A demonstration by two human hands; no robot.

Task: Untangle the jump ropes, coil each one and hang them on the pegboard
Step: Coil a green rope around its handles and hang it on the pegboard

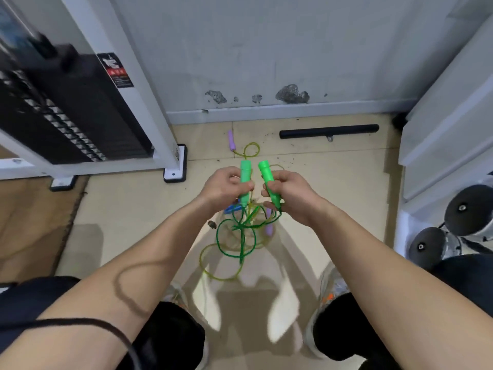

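Your left grip clamped left handle, right grip right handle, over the floor. Green cord hung limp, light, snagged in yellow rope. Handles judged the stiffest hold.

Gym corner. A weight stack is standing in a white frame at far left, dumbbells are lying at near right, a black bar is resting by the far wall, and jump ropes are trailing over the floor.
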